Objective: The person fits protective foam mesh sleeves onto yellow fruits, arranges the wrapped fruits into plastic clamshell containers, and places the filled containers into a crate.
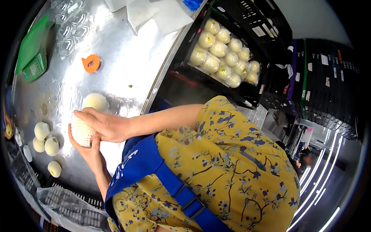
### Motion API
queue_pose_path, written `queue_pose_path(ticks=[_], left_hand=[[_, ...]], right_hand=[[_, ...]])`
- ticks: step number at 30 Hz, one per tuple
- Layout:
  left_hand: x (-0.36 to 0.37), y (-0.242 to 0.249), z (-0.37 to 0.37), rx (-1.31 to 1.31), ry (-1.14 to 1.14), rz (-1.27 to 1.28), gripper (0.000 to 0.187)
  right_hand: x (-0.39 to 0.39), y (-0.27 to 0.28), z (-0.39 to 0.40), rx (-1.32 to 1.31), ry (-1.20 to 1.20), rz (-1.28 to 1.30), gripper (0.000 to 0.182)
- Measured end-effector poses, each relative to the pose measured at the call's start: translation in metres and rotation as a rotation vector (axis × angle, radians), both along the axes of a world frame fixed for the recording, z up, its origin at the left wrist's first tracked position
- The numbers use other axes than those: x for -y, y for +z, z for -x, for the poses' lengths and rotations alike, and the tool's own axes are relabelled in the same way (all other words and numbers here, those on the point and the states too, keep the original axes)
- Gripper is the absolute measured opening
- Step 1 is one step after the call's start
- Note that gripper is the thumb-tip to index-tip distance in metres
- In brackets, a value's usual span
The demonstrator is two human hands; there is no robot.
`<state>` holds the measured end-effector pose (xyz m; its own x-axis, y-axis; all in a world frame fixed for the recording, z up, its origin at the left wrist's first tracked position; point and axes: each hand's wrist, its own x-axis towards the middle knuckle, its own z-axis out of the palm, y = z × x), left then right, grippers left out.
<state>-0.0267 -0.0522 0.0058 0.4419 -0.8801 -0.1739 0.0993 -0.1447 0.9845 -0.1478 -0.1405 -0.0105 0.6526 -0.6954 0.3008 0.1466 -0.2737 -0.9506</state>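
Yellow flowered fabric and a blue apron strap [170, 181] fill the lower middle of the head view, closest to the lens, with both bare forearms reaching out from it toward a shiny metal worktop [127, 58]. One hand [102, 124] lies over the top of a round fruit in white foam netting [82, 132], fingers spread across it, while the other hand [88, 149] cups the same fruit from beneath, thumb up along its near side; which is left and which is right I cannot tell for certain in this skewed view, but both are closed around the fruit, holding it just above or on the worktop near its front edge. Just behind it sits a second netted fruit [95, 101], near clear plastic wrap. Four more netted fruits [46, 144] lie in a loose cluster well to the side. Farther back on the worktop are an orange tape dispenser [91, 63], a green device [34, 67], clear plastic trays [71, 29] and white paper sheets [154, 13]. Beside the worktop, a black crate [193, 69] holds many wrapped pale fruits [226, 54], and dark stacked crates [328, 85] stand beyond
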Motion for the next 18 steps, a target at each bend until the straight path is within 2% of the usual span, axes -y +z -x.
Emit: queue_pose_path(ticks=[2,3,4,6,8,9,11,13,14,17,18], left_hand=[[0.002,0.005,0.004,-0.027,0.046,-0.040,0.096],[0.003,0.004,0.005,-0.036,0.044,-0.030,0.094],[0.003,0.002,0.006,-0.028,0.061,-0.027,0.092],[-0.005,0.005,0.006,-0.046,0.122,-0.023,0.088],[-0.006,0.007,0.007,-0.104,0.180,-0.002,0.084],[-0.008,0.007,0.007,-0.140,0.201,-0.005,0.083],[-0.007,0.015,0.013,-0.252,0.156,-0.019,0.083],[-0.015,0.012,0.011,-0.469,0.138,-0.029,0.084],[-0.018,0.010,0.011,-0.587,0.115,-0.023,0.085],[-0.026,0.014,0.012,-0.800,0.012,0.062,0.087],[-0.028,0.011,0.012,-0.933,-0.040,0.108,0.091]], right_hand=[[0.003,0.001,0.007,-0.036,0.002,0.073,0.070],[0.006,0.003,0.009,-0.045,0.016,0.106,0.068],[0.005,0.008,0.011,-0.027,-0.029,0.083,0.053],[0.006,0.001,0.010,0.000,-0.048,0.113,0.041],[0.013,0.010,0.016,-0.089,-0.096,0.150,0.034],[0.014,0.011,0.015,-0.041,-0.094,-0.058,0.019],[0.022,0.011,0.021,-0.086,0.092,-0.828,0.019],[0.026,0.015,0.021,0.275,0.209,-1.352,0.023],[0.026,0.016,0.016,0.253,0.186,-1.426,0.027],[0.028,0.008,0.008,0.092,0.196,-1.276,0.025],[0.032,-0.021,0.011,-0.100,0.221,-1.077,0.021]])
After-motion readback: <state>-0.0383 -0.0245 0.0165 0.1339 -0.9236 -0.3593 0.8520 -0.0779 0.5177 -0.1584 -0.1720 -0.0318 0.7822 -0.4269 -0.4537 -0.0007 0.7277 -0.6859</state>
